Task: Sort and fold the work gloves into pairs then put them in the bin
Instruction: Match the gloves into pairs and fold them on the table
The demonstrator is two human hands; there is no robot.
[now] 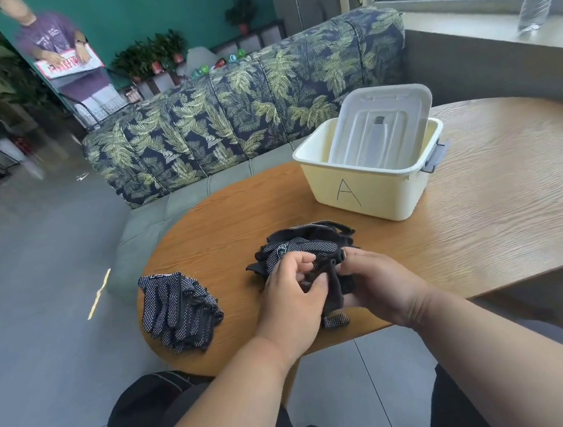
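Black gloves (306,250) gripped, both hands (335,289) curled.

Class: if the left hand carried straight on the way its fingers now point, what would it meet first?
Probably the right hand: the left hand points across the gloves both grip, toward it. Depth is unclear.

Bare forearms without sleeves, dark trousers (453,403), no rings or watch
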